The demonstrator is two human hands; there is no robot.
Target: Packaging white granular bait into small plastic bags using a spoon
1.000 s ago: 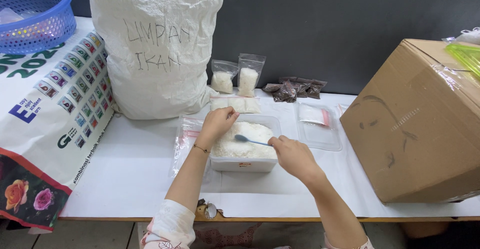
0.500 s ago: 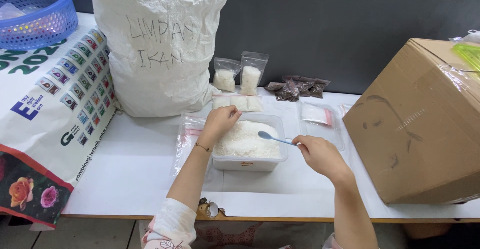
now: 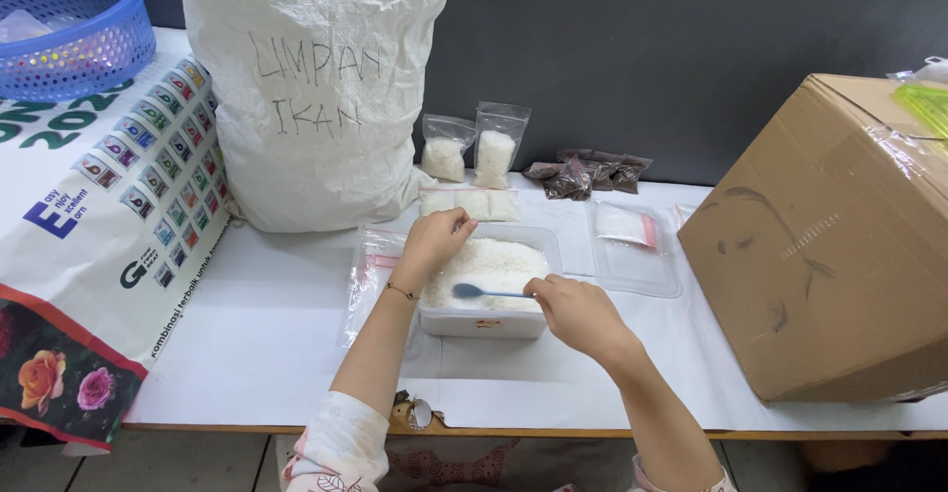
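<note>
A: White-covered bench (image 3: 296, 354) against a dark wall. Clear tub (image 3: 486, 320) of white grains sits near the front edge, about mid-length. Right hand (image 3: 576, 311) has its grip clenched on the handle of a small blue spoon (image 3: 474, 291), bowl resting flat on the grains. Left hand (image 3: 434, 245) reaches over the tub's left rim, fingertips pinched together; whether they hold anything, I cannot tell.

B: Risks?

A: Judgement only. The spoon is shallow, so a loaded lift could shed grains over the rim onto the bench. The left forearm crosses the empty clear bags (image 3: 370, 275) lying just left of the tub; a drag could slide them toward the front edge.

B: Surroundings?

A: Large white sack (image 3: 316, 97) leans behind the tub; two filled pouches (image 3: 474, 151) stand upright toward the back edge. A bump from the left elbow could topple them. Cardboard box (image 3: 829, 245) at the right end limits the right arm's swing.
</note>
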